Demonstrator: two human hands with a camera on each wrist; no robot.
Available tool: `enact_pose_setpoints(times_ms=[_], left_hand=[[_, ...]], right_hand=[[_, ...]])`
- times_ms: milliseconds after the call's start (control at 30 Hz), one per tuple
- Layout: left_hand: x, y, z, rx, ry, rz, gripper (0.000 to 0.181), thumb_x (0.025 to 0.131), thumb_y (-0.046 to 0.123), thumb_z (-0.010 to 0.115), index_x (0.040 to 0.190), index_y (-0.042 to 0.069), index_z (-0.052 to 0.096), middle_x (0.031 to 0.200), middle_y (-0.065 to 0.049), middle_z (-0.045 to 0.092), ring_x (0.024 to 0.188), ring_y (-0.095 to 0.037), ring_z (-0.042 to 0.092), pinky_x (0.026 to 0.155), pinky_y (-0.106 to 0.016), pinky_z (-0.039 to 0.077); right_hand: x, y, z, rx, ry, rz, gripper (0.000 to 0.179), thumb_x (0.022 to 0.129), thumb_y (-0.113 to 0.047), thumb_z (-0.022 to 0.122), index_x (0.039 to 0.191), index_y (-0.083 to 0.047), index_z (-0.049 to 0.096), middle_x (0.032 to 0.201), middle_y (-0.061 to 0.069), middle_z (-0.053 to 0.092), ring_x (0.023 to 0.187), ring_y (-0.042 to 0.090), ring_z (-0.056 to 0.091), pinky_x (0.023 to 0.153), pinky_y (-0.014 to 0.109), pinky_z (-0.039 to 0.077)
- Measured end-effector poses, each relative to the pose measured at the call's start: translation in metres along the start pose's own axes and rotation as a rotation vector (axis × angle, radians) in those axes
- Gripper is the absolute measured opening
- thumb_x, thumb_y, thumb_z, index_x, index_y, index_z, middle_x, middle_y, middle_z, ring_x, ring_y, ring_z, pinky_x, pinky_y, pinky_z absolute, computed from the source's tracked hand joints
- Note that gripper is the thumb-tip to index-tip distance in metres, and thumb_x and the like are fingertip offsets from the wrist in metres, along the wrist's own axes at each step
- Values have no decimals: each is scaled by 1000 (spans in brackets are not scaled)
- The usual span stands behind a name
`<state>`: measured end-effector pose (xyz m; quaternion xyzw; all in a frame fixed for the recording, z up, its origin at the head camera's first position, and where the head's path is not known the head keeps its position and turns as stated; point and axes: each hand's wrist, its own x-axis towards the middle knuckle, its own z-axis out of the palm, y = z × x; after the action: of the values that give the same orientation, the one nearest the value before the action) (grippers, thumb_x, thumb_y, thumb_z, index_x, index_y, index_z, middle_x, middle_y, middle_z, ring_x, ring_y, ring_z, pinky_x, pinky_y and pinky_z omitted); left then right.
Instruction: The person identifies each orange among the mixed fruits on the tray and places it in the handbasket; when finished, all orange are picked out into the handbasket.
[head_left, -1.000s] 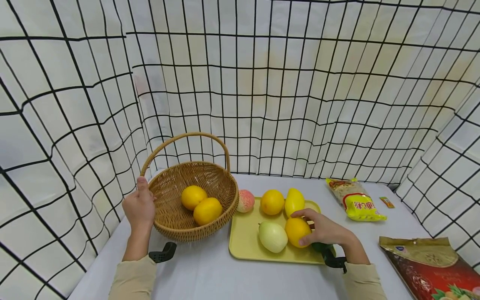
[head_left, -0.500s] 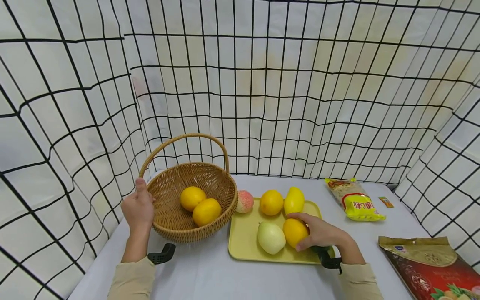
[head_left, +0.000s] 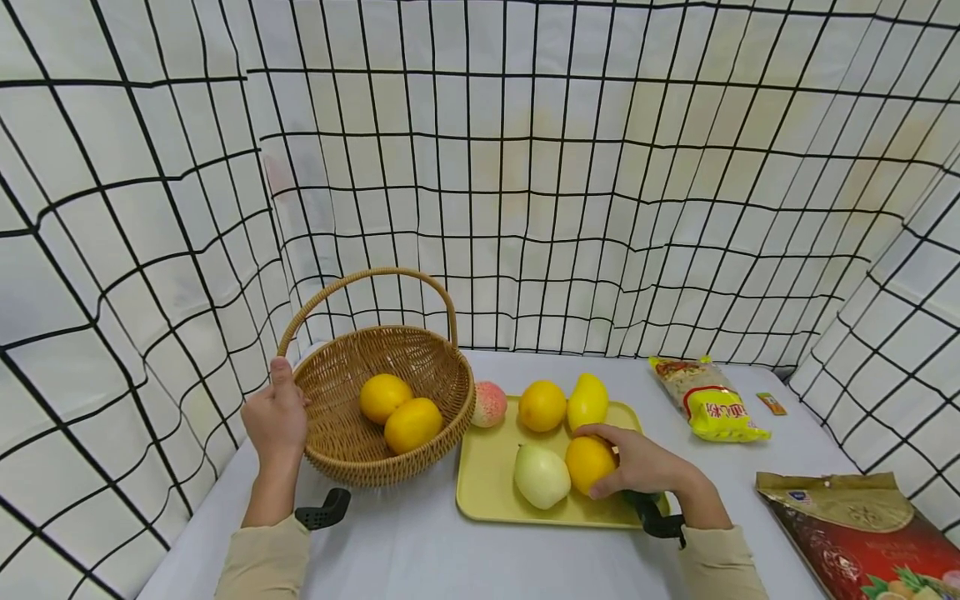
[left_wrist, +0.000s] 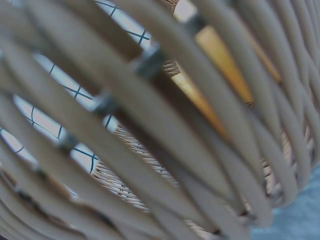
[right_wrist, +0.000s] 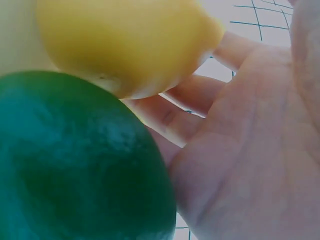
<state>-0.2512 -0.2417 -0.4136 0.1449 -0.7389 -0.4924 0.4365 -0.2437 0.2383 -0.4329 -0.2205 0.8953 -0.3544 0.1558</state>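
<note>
My left hand [head_left: 276,414] grips the rim of a wicker basket [head_left: 322,433] at the foot of its arched handle, thumb up. Two yellow-orange fruits [head_left: 412,425] lie inside; their colour shows through the weave in the left wrist view. My right hand [head_left: 637,462] curls its fingers and thumb round a lemon [head_left: 590,464] on the yellow tray [head_left: 480,492]. Beside the lemon is a pale green pear [head_left: 542,476]. A smooth dark green fruit [right_wrist: 85,160] fills the lower left of the right wrist view, mostly hidden under my wrist in the head view.
At the tray's back stand an orange [head_left: 542,406] and a mango [head_left: 587,402]; a peach [head_left: 490,404] sits by the basket. To the right lie a yellow food bag [head_left: 712,404], a small packet [head_left: 771,404] and a red-gold pouch [head_left: 862,533]. Black wire grid surrounds the table.
Over the first half second my right hand closes further round the lemon and shifts slightly left. Since then hardly anything moves; my left hand stays on the basket.
</note>
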Motion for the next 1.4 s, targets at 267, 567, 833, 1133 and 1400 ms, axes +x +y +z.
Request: enact_pose_setpoints(times_ms=[267, 567, 833, 1133, 1400], left_hand=[[0, 2, 0, -7, -6, -9, 76, 99, 59, 41, 40, 10, 45, 37, 14, 44, 38, 2, 42, 41, -27, 24], [1, 0, 1, 5, 9, 7, 75, 98, 61, 42, 38, 16, 43, 36, 12, 43, 37, 3, 40, 40, -27, 22], [1, 0, 1, -4, 6, 12, 78, 98, 61, 41, 39, 10, 45, 36, 23, 39, 38, 6, 41, 39, -26, 22], [0, -1, 0, -2, 6, 7, 77, 98, 61, 41, 39, 11, 45, 37, 16, 43, 35, 0, 39, 38, -27, 20], [1, -2, 1, 2, 4, 13, 75, 99, 59, 41, 38, 16, 43, 38, 9, 46, 35, 0, 40, 39, -28, 21]], right_hand=[[-4, -1, -5, 34, 105, -31, 80, 76, -31, 85, 143, -17, 44, 134, 9, 51, 114, 27, 51, 96, 50, 44], [-4, -7, -9, 115, 187, -77, 75, 80, -29, 82, 143, -19, 43, 142, 10, 46, 117, 30, 50, 89, 40, 50], [-3, -13, -10, 169, 233, -101, 79, 82, -30, 80, 147, -16, 38, 150, 13, 39, 123, 33, 48, 92, 40, 51], [0, -22, -6, 255, 332, -196, 75, 85, -24, 78, 148, -20, 37, 150, 7, 39, 126, 32, 48, 91, 30, 50], [7, -38, 3, 373, 399, -260, 75, 86, -17, 77, 148, -19, 36, 146, 8, 41, 124, 32, 48, 88, 27, 51]])
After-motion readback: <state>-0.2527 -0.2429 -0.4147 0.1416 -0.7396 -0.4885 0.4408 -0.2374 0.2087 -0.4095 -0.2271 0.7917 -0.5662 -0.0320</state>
